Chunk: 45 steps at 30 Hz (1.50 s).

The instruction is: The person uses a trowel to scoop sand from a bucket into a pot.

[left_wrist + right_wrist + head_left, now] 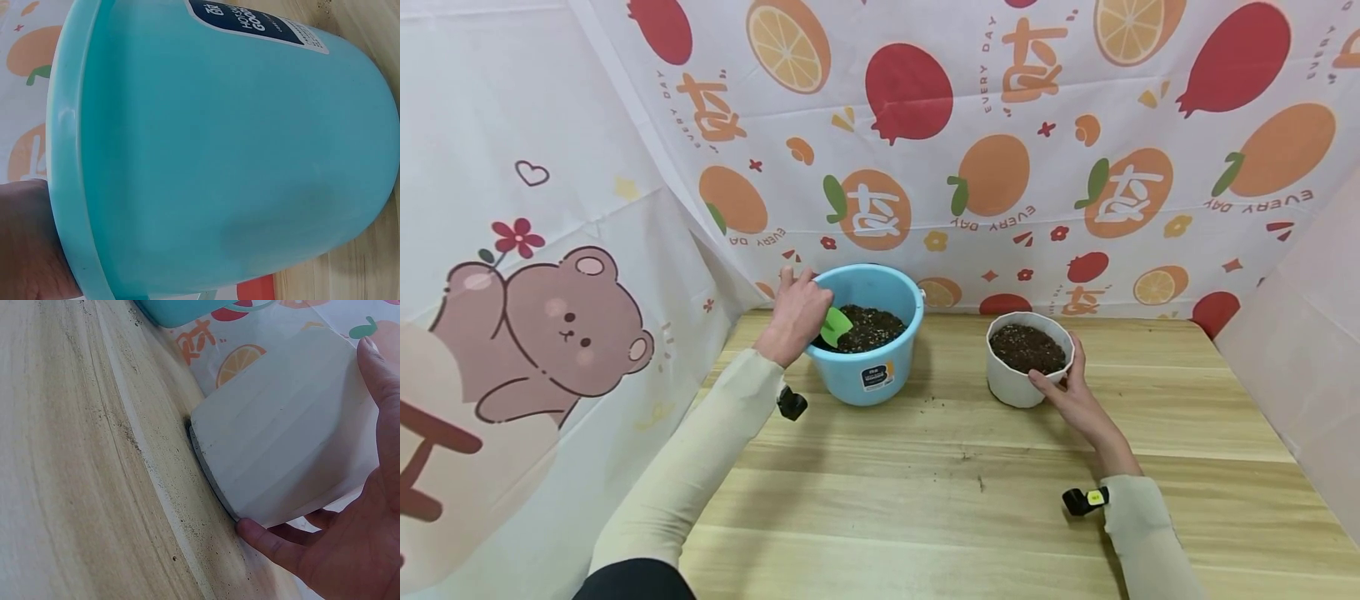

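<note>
A blue plastic bucket [871,367] [231,162] half full of dark soil stands at the back left of the wooden table [970,500]. My left hand [795,312] hangs over its left rim and holds a green scoop [835,326], whose blade is over the soil. A white ribbed pot [1018,379] [287,425] filled with soil stands to the right. My right hand [1071,392] [350,550] curls round the pot's near right side, thumb on the rim.
Crumbs of soil [947,400] lie scattered on the wood between bucket and pot. Printed cloth walls [1000,150] close in the table at the back and on both sides.
</note>
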Each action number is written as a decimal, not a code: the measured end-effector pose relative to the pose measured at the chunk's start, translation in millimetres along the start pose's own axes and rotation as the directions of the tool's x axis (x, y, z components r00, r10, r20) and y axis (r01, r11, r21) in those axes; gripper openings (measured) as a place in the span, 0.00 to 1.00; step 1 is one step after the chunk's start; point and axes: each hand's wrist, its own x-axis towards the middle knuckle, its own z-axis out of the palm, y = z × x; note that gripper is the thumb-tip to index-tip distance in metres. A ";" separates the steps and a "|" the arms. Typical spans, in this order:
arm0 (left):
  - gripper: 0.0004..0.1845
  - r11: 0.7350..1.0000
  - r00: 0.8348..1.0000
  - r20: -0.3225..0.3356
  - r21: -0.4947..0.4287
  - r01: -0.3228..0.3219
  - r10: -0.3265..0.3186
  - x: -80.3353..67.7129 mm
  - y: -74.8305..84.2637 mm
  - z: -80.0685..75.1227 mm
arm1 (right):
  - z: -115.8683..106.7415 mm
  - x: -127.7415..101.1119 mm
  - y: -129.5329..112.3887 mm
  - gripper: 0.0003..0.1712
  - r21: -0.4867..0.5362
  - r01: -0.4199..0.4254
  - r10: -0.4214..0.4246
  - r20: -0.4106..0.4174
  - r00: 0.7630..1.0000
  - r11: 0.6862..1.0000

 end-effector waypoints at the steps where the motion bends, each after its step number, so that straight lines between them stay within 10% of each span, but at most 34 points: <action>1: 0.17 1.000 1.000 0.001 -0.002 0.001 -0.001 0.3 0.4 0.8 | 0.2 -0.1 0.0 0.56 0.000 -0.001 0.001 0.000 1.000 1.000; 45: 0.14 0.984 0.996 0.077 -0.172 0.055 -0.042 5.9 2.8 7.0 | 0.6 1.8 -1.0 0.57 0.000 -0.028 0.028 -0.010 1.000 1.000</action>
